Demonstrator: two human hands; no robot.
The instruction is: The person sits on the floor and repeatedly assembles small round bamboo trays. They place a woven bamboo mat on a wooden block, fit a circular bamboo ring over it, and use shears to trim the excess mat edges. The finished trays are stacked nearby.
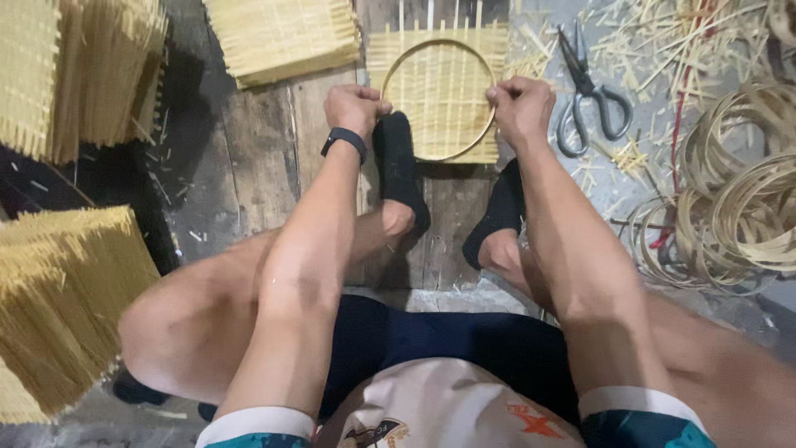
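A square woven bamboo mat (437, 91) lies on the wooden floor in front of me, with a round bamboo hoop (390, 73) laid on top of it. My left hand (355, 106) grips the hoop's left side, a black band on its wrist. My right hand (522, 106) grips the hoop's right side. My two feet in black socks (400, 170) rest on the mat's near edge, one under each hand.
Grey scissors (590, 93) lie right of the mat among bamboo offcuts (655, 50). Several loose bamboo hoops (738, 199) pile at the far right. Stacks of woven mats stand at upper left (83, 75), top centre (282, 37) and lower left (66, 299).
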